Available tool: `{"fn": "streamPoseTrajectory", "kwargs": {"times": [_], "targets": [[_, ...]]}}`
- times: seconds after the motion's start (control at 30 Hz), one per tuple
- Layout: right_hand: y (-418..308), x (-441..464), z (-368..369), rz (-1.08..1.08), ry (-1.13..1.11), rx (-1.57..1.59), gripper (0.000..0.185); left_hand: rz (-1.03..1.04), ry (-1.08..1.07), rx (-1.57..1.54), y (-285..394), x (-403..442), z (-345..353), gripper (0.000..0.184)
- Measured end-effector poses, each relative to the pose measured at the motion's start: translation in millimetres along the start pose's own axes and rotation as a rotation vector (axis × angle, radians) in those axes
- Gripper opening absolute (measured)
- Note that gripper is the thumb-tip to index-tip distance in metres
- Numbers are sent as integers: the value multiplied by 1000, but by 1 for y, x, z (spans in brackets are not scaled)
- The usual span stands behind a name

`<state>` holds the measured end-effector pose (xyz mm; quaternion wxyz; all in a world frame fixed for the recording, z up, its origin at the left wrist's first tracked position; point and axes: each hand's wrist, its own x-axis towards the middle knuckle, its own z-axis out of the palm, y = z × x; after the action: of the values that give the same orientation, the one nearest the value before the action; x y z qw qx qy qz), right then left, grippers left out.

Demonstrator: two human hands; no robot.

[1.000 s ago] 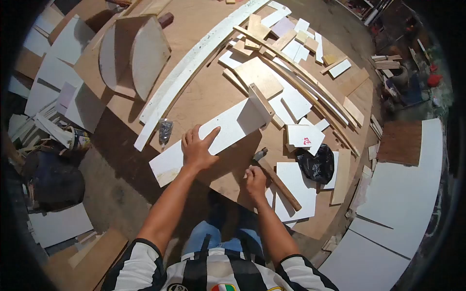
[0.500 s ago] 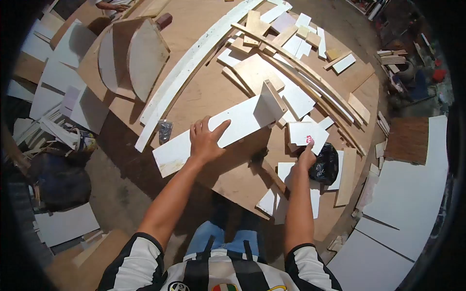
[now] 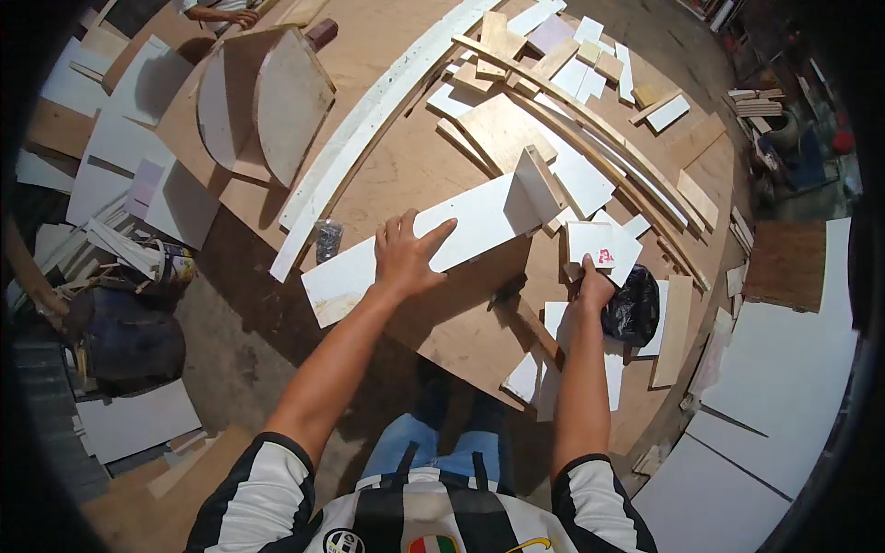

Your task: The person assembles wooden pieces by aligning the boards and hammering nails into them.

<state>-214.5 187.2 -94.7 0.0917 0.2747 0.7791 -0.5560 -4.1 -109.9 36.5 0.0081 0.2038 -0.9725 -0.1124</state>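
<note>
My left hand (image 3: pixel 406 261) lies with fingers spread on a long white board (image 3: pixel 470 224), which has a short upright panel (image 3: pixel 536 189) at its far end. My right hand (image 3: pixel 593 288) pinches the near edge of a small white board (image 3: pixel 587 241) with a pink mark, thumb on top. Beneath that board, another white piece shows. Close to my right wrist sits a black plastic bag (image 3: pixel 632 309). A hammer (image 3: pixel 535 327) lies between my forearms, its dark head in the long board's shadow. A small clear bag of dark bits (image 3: pixel 328 241) is beyond the board's near end.
Wood offcuts and long strips (image 3: pixel 590 120) cover the far right of the wooden table (image 3: pixel 442 341). A curved shelf piece (image 3: pixel 267 111) stands far left, near another person's hand (image 3: pixel 241 17). White panels (image 3: pixel 774 369) lean at right; a dark bucket (image 3: pixel 129 336) is at left.
The whole view has shifted, moving things slightly rightward. In my right hand the small marked board has turned a little, and my thumb sits further onto it. My left hand stays on the long board.
</note>
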Motion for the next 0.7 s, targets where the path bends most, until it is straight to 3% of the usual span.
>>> {"fn": "streamPoseTrajectory", "kwargs": {"times": [0.1, 0.17, 0.27, 0.3, 0.37, 0.4, 0.7], "targets": [[-7, -16, 1, -146, -18, 172, 41, 13, 22, 15, -3, 0, 1, 96], [-22, -42, -9, -406, 83, -58, 34, 19, 35, 29, -5, 2, 0, 99], [-41, -134, -27, -624, -174, -120, 21, 40, 35, 12, -7, 3, 1, 99], [-21, -150, -22, -773, -142, -213, 20, 44, 53, 0, -8, 4, 2, 99], [-4, -198, -13, -437, -356, -209, 27, 50, 62, -13, -9, 1, 3, 100], [16, -208, -3, -705, -351, -299, 29, 47, 45, -11, -9, 2, 1, 100], [36, -264, 52, -935, -432, -546, 32, 92, 52, 6, -15, 4, -2, 96]]}}
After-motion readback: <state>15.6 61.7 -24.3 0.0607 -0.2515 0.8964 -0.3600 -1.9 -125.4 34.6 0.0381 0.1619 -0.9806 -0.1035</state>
